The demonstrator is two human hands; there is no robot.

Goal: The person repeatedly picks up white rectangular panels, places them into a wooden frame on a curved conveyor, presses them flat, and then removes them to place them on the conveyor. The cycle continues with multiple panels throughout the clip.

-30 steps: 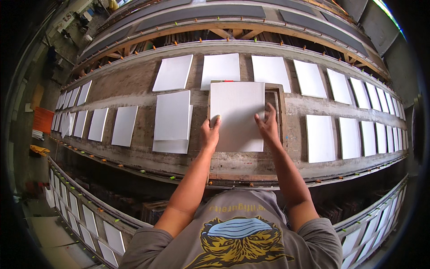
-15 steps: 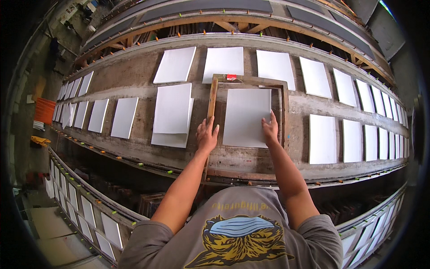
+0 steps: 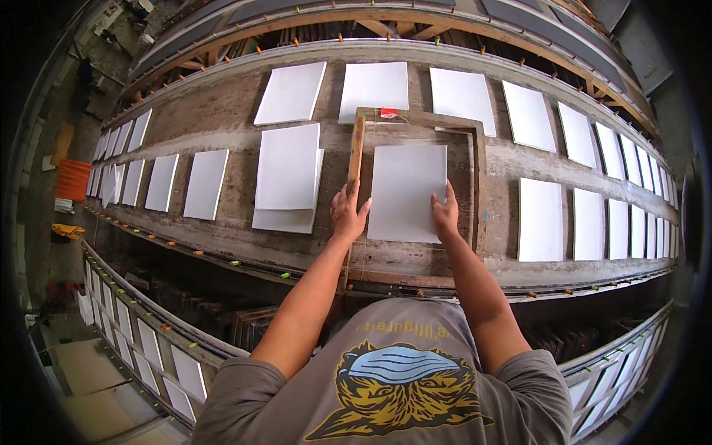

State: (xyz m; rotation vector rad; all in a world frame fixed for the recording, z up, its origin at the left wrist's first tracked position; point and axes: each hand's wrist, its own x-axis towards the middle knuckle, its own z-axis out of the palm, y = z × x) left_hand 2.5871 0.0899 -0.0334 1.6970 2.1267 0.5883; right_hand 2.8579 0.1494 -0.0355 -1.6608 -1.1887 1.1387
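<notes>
A white sheet or thin board (image 3: 408, 194) lies inside a wooden screen frame (image 3: 357, 152) on the long table. My left hand (image 3: 347, 213) rests over the frame's left bar, fingers spread and thumb close to the sheet's left edge. At the opposite edge of the sheet, my right hand (image 3: 445, 215) has its thumb and fingers apart and touches the side. Both hands are open, with neither wrapped round anything. A bit of red tape (image 3: 388, 113) marks the frame's far bar. Left of the frame, two white sheets (image 3: 288, 167) overlap.
Rows of white sheets (image 3: 540, 219) cover the long table (image 3: 222, 85) on both sides. Small orange and green pegs (image 3: 285, 275) line its near edge. Behind me stands another table with white sheets (image 3: 188, 371). An orange object (image 3: 74, 180) is at the far left.
The sheet inside the frame has shifted slightly left and toward me relative to the frame, with both hands beside it. The whole view has tilted a little.
</notes>
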